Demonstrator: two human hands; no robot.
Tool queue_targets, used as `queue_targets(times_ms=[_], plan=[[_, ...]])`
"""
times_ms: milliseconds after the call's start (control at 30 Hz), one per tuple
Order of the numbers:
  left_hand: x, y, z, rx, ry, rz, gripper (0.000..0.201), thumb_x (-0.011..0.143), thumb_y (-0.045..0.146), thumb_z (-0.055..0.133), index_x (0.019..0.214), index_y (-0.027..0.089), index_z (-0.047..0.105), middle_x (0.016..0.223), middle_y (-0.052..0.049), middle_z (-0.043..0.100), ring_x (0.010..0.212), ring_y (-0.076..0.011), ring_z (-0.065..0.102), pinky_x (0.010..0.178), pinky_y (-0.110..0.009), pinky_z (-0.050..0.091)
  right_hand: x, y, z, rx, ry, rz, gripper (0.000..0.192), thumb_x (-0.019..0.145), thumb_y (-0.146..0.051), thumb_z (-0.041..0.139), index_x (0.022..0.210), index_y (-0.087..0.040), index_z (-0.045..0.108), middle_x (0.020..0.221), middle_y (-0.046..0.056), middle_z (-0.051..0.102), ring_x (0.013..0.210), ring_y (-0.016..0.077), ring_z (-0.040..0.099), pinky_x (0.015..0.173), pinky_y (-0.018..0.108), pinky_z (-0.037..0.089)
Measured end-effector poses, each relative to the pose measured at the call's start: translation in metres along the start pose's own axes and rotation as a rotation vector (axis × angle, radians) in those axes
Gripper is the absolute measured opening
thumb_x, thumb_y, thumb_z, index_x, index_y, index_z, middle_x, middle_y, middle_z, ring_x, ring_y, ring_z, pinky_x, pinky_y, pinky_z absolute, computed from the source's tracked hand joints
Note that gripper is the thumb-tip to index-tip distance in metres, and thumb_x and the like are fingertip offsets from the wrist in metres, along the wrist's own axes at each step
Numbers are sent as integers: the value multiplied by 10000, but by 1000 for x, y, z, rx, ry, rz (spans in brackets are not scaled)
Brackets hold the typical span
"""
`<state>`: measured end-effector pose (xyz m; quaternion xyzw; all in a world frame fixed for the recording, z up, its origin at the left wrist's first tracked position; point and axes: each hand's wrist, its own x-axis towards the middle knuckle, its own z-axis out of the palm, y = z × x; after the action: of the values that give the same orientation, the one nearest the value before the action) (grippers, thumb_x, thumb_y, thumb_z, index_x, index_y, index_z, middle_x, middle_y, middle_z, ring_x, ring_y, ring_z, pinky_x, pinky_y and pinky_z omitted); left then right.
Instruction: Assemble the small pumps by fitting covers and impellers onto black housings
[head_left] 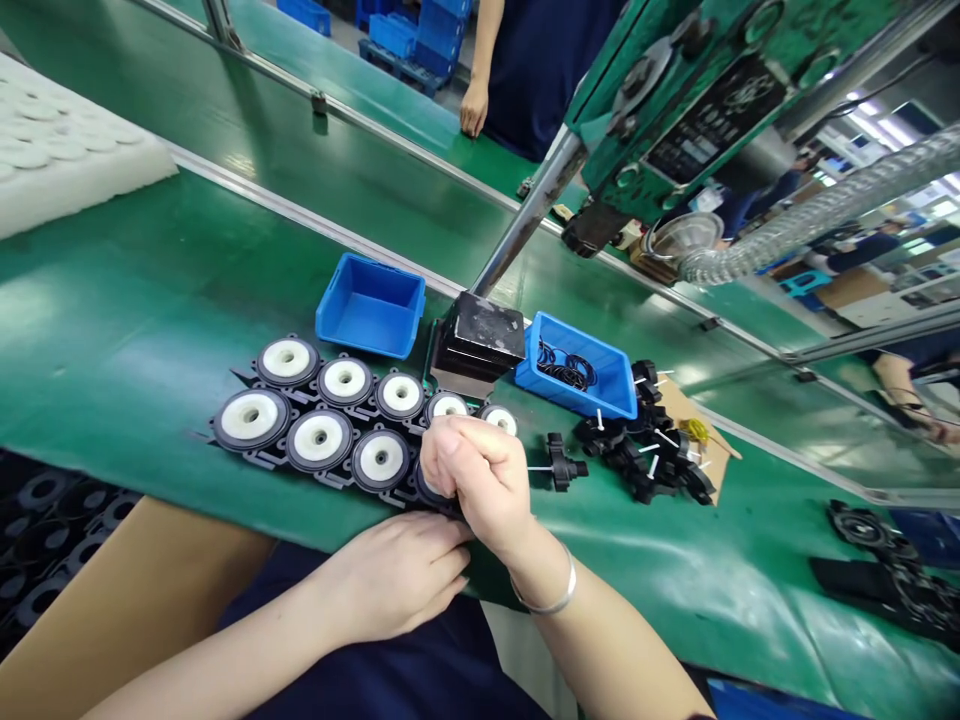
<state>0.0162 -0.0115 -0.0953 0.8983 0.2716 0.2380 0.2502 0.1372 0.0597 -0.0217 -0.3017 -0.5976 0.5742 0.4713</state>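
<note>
Head view, centre frame: right hand (pixel 480 478) fisted over a black disc part (pixel 429 490) at the row's (pixel 319 437) near end; left hand (pixel 401 572) loosely curled, steadying below; seemingly mid-assembly; next needs firm, square seating.

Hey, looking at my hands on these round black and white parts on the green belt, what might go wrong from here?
Three risks, probably:
1. The right hand closes its grip over the nearest round black part with white centre, hiding the work.
2. The left hand sits at the green belt edge; parts might slip off.
3. The loose pile of small black pieces with white pins lies near and could be knocked.
</note>
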Motion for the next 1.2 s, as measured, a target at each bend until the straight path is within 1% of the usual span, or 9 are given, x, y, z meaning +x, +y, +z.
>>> queue_targets(times_ms=[233, 333, 467, 600, 667, 800, 1000, 1100, 1200], plan=[[-2, -1, 3, 21, 31, -2, 219, 1003, 307, 490, 1094, 182, 644, 1241, -51, 695, 1022, -216, 690, 957, -372, 566, 9, -56, 3, 162, 101, -126, 451, 952, -182, 518, 510, -173, 429, 527, -3, 422, 484, 93, 408, 459, 263, 300], [-1, 0, 3, 17, 27, -7, 222, 1001, 319, 488, 1067, 180, 647, 1237, -54, 694, 1010, -217, 690, 946, -374, 570, 17, -66, 9, 219, 119, -143, 452, 941, -179, 520, 501, -171, 414, 504, -8, 401, 456, 83, 383, 428, 248, 280], [1, 1, 3, -6, 2, -13, 222, 1008, 313, 464, 1001, 181, 642, 1094, -63, 714, 965, -214, 686, 910, -365, 571, 27, -50, 27, 285, 135, -128, 469, 947, -215, 531, 495, -175, 414, 492, -15, 402, 436, 74, 377, 407, 230, 273], [-1, -1, -2, -51, -2, -4, 222, 1012, 275, 457, 1088, 175, 640, 1058, -77, 715, 996, -213, 680, 929, -346, 552, 35, -23, 43, 262, 106, -88, 486, 956, -266, 558, 499, -182, 415, 496, -23, 403, 440, 74, 385, 416, 236, 284], [-5, -3, -6, -64, 2, -17, 213, 1007, 275, 472, 1085, 176, 644, 1035, -71, 714, 979, -212, 683, 922, -341, 550, 38, -13, 48, 241, 90, -97, 489, 959, -272, 567, 506, -182, 408, 502, -26, 396, 450, 74, 379, 430, 242, 288], [-16, -8, -15, -55, 37, -72, 180, 985, 295, 520, 1004, 180, 656, 1022, -65, 708, 931, -212, 686, 866, -338, 558, 38, -8, 47, 187, 64, -83, 476, 968, -282, 560, 525, -185, 418, 524, -23, 409, 474, 81, 389, 462, 257, 312], [-20, -12, -19, -82, 34, -86, 183, 982, 299, 523, 1053, 188, 650, 997, -58, 708, 916, -208, 677, 847, -326, 557, 33, 0, 41, 56, -96, -24, 479, 983, -316, 535, 530, -191, 445, 538, -8, 452, 519, 108, 446, 515, 283, 356], [-19, -13, -20, -94, 25, -64, 180, 979, 298, 529, 1039, 180, 652, 989, -63, 709, 937, -214, 678, 866, -330, 555, 31, 9, 43, 18, -81, 55, 458, 989, -327, 535, 559, -186, 464, 573, -8, 455, 550, 107, 437, 530, 282, 352], [-21, -14, -22, -109, 24, -70, 162, 970, 298, 544, 1002, 186, 656, 968, -52, 713, 920, -213, 685, 848, -329, 559, 31, 6, 44, 20, -56, 73, 452, 993, -290, 530, 559, -180, 463, 570, -7, 452, 554, 105, 432, 533, 278, 344]])
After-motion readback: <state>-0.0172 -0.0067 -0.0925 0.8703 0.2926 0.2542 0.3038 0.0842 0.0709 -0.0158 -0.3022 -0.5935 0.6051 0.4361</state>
